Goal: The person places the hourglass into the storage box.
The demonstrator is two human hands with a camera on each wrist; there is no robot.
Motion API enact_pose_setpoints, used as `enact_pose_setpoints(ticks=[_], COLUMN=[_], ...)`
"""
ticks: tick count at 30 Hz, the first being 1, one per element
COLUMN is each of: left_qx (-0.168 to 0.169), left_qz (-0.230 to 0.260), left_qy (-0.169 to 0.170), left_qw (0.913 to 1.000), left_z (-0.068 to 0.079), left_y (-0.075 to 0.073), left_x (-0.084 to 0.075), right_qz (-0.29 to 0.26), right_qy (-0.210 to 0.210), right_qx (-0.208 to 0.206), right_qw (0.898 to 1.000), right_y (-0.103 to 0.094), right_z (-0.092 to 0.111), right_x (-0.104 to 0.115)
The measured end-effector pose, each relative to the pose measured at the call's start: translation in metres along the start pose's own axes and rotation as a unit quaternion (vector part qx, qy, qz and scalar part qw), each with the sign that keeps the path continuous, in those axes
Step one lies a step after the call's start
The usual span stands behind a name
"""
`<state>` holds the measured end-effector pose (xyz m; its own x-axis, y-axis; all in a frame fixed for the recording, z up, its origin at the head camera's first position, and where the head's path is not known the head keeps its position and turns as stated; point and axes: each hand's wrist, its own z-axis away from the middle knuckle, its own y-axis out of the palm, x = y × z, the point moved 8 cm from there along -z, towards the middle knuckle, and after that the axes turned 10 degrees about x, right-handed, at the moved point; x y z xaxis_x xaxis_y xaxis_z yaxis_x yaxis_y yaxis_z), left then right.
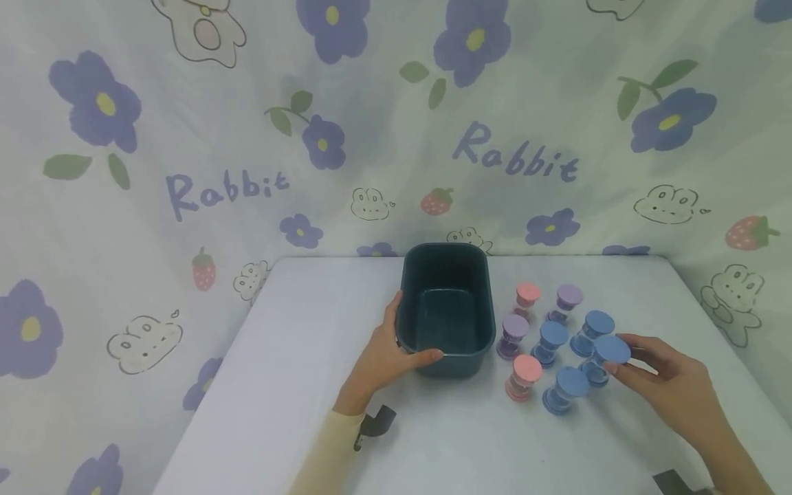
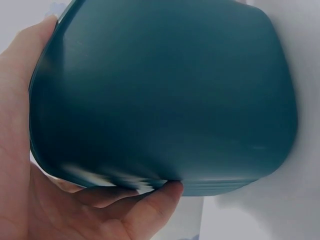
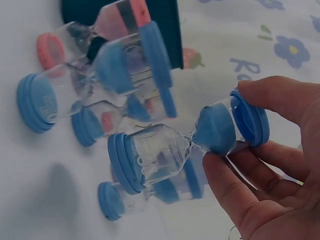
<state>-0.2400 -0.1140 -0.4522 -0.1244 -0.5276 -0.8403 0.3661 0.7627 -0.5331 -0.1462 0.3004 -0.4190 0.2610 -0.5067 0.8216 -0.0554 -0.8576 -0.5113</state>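
My left hand point(image 1: 385, 359) grips the near left corner of a dark teal plastic bin point(image 1: 454, 366), thumb along the front rim and fingers at its side. In the left wrist view the fingers bend under the edge of the bin wall point(image 2: 170, 100). On the right, my right hand point(image 1: 677, 381) holds a blue-capped hourglass point(image 1: 611, 349) by its top, between thumb and fingers. The right wrist view shows blue sand in the upper bulb of this hourglass point(image 3: 215, 130). No contents show inside the bin.
Left of the held hourglass stand other blue ones point(image 1: 570, 382), two pink hourglasses point(image 1: 526, 370) and two purple hourglasses point(image 1: 514, 327), close together beside the bin. They share a white table point(image 1: 322, 302) backed by a curtain point(image 1: 383, 124) printed with flowers and rabbits.
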Motion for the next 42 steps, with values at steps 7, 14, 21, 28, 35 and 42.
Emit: enact_pose_setpoints(ticks=[7,14,21,28,35,42], left_qx=[-0.004,-0.002,-0.003,-0.001,-0.002,-0.005], left_qz=[-0.001,-0.006,-0.009,-0.009,-0.009,-0.007], left_qy=[0.013,0.001,0.001,-0.007,-0.004,0.005], left_qw=[0.9999,1.0,1.0,0.9999,0.9999,1.0], left_z=[0.001,0.001,0.0,0.0,0.001,0.001], left_y=[-0.001,0.0,0.0,0.001,0.0,0.0], left_x=[-0.001,-0.001,-0.002,-0.001,-0.001,0.001], right_qz=[-0.038,-0.059,-0.001,-0.018,-0.034,-0.013], right_qy=[-0.046,-0.054,-0.067,-0.002,-0.008,0.022], right_qx=[-0.003,0.001,0.005,0.032,0.039,0.058], right_qw=[0.998,0.997,0.998,0.999,0.999,0.998], right_y=[-0.014,-0.026,-0.028,-0.02,-0.013,-0.005], right_z=[-0.009,-0.018,-0.037,-0.057,-0.078,-0.098], right_x=[0.022,0.041,0.068,0.069,0.084,0.096])
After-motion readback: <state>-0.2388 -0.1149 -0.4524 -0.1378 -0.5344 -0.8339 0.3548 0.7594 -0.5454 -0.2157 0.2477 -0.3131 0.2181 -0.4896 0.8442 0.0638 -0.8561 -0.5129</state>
